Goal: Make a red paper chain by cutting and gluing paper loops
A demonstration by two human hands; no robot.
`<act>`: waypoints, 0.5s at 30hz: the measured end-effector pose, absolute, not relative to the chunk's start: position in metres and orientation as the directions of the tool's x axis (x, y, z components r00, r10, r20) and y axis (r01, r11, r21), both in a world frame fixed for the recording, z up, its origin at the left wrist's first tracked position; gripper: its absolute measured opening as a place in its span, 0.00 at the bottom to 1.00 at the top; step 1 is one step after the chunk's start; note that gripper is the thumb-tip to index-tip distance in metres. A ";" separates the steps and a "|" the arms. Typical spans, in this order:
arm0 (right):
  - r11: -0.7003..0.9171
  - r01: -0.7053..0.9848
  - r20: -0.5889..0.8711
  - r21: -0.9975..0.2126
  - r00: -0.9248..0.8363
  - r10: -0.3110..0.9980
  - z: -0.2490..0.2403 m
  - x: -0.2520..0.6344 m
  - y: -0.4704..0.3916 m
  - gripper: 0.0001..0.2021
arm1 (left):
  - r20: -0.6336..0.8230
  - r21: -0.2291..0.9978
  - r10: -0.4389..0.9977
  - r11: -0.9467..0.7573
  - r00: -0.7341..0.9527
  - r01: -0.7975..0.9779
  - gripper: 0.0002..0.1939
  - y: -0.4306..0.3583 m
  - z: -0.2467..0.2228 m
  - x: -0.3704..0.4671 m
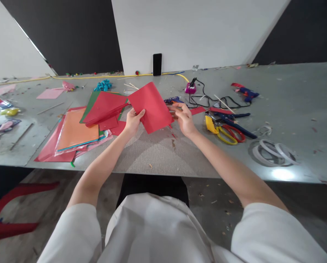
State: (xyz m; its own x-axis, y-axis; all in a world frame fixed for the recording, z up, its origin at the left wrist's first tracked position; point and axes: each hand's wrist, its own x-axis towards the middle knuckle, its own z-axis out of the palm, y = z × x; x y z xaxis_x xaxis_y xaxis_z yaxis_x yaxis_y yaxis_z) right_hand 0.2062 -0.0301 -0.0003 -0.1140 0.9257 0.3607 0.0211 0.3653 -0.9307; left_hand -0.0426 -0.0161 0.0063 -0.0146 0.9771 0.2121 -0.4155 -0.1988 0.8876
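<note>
A red sheet [153, 107] is pinched between thumb and fingers of the left hand [134, 119], above the table [163, 155]; the right hand [183, 117] is held half-curled at its right edge, contact unclear; bare tabletop is left between sheet and near edge.

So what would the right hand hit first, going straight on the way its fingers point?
Probably the red sheet held by the left hand, very close to the right hand; whether they touch is unclear.
</note>
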 end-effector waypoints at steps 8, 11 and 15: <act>0.193 -0.115 0.203 -0.974 -0.084 0.976 0.004 0.196 -0.030 0.27 | 0.226 0.958 0.958 -0.186 0.177 -0.218 0.32 -0.034 0.017 -0.036; 0.239 -0.127 0.248 -0.963 -0.063 0.967 0.005 0.194 -0.032 0.24 | 0.234 0.960 0.955 -0.197 0.181 -0.200 0.28 -0.038 0.018 -0.034; 0.271 -0.134 0.280 -0.953 -0.048 0.959 0.004 0.195 -0.032 0.22 | 0.245 0.961 0.958 -0.219 0.148 -0.171 0.23 -0.037 0.016 -0.033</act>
